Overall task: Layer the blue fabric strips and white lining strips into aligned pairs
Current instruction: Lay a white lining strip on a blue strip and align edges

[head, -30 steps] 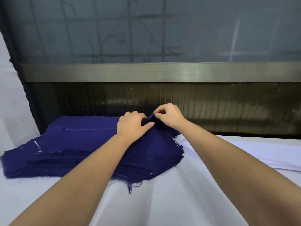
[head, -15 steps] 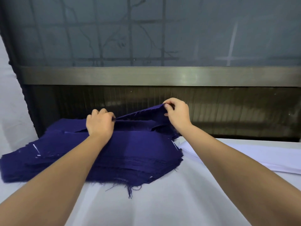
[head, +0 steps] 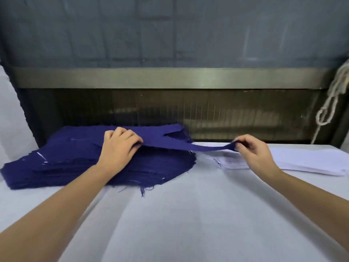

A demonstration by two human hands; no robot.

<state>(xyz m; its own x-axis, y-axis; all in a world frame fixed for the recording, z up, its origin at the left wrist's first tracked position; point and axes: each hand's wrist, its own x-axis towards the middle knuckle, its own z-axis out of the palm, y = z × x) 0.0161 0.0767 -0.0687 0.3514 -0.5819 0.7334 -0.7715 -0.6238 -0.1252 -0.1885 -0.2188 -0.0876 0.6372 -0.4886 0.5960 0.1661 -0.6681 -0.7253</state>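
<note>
Blue strip stretched from one stack to the other

A thick, fray-edged stack of blue fabric strips (head: pixel 75 163) lies at the bench's (head: pixel 188 214) far left edge. One blue strip (head: pixel 207 147), raised above it, stretches rightward between the left hand (head: pixel 118 148) and right hand (head: pixel 255 152), reaching over the flat white lining strips (head: pixel 302 161) along the far right edge.

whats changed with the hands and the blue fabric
The hands, pinched together at the far corner of the blue stack, parted: the right hand pulled one end of a blue strip rightward over the white lining strips; the left hand slid left and grips the strip on the stack. The blue stack and white lining strips stayed put.
</note>
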